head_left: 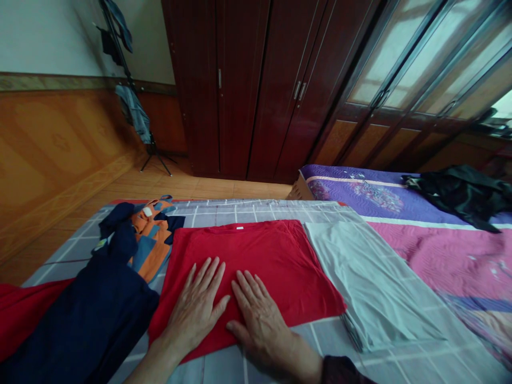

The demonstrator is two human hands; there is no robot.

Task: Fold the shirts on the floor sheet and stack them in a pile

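Pressing red T-shirt [260, 261] | left hand [194, 312], right hand [262, 328] both spread flat | grey garment [372, 282] just beside

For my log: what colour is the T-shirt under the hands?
A plain red T-shirt, shown best in the head view.

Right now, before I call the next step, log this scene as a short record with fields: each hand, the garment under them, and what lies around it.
left hand: flat, palm down, fingers spread, on the red T-shirt
right hand: flat, palm down, on the same shirt near its near edge
shirt: laid flat, neckline away from the person
to its right: pale grey garment, laid flat
to its left: navy garment, orange-and-blue garment
underneath: grey checked sheet
beyond, right: black garment on a purple quilt
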